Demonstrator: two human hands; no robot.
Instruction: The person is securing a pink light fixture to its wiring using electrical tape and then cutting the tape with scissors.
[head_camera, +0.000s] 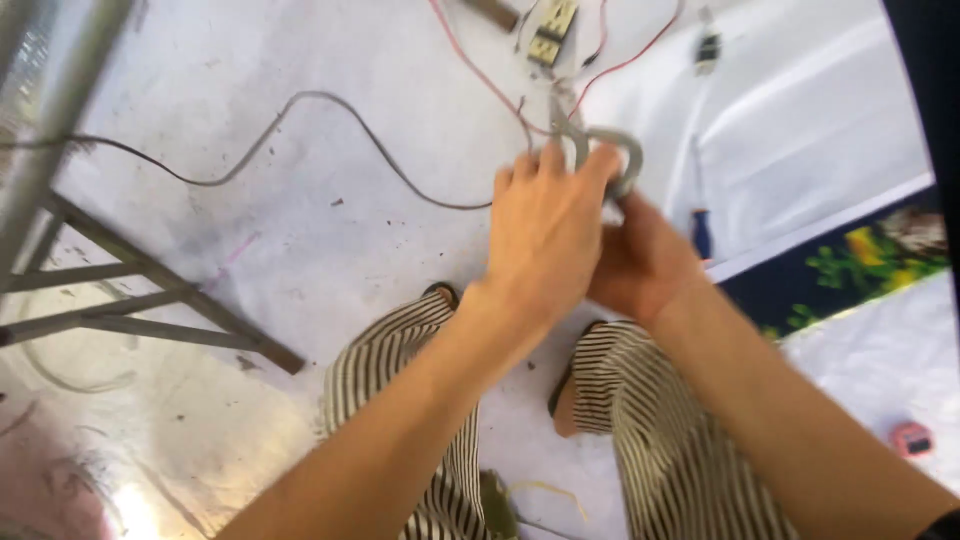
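Observation:
My left hand (545, 235) and my right hand (640, 265) meet in front of me over the floor. Between them they hold a pair of grey-handled scissors (605, 150), its blades pointing away toward a thin dark wire (330, 105). The left hand lies over the right and hides most of the grip. A red wire (480, 70) runs past the blades to a small beige electrical part (553, 32) farther off. My striped trouser legs (420, 360) show below the hands.
A metal frame with angled legs (120, 290) stands at the left. A blue-handled screwdriver (702, 225) lies on white sheeting at the right, beside a dark flowered cloth (850, 265). A small pink object (912, 438) sits at the lower right.

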